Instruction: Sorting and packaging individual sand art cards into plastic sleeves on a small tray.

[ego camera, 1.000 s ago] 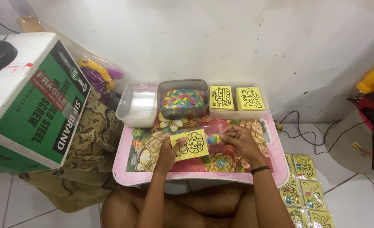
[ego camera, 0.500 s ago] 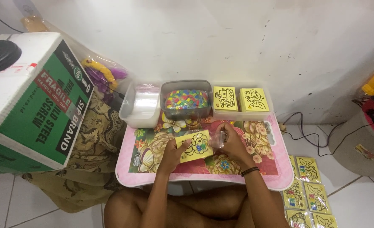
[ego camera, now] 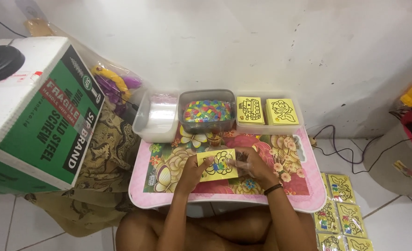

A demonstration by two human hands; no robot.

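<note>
I am curling my left hand (ego camera: 193, 170) and right hand (ego camera: 250, 163) closed, gripping a yellow card (ego camera: 217, 164) above the flowered pink surface (ego camera: 168, 195), beside white wall (ego camera: 243, 42).

The yellow card (ego camera: 217, 164) between the left hand (ego camera: 197, 170) and right hand (ego camera: 251, 166) looks like matt paper with a glossy clear film over it, and it lies on a counter (ego camera: 303, 195) of smooth pink plastic with a shiny printed flower top. Behind the card, the grey tub (ego camera: 207, 113) and the two clear trays (ego camera: 157, 118) beside it are smooth, slightly glossy plastic. Left of the counter, the big box (ego camera: 34, 116) is matt corrugated cardboard resting on patterned cloth (ego camera: 108, 153).
</note>
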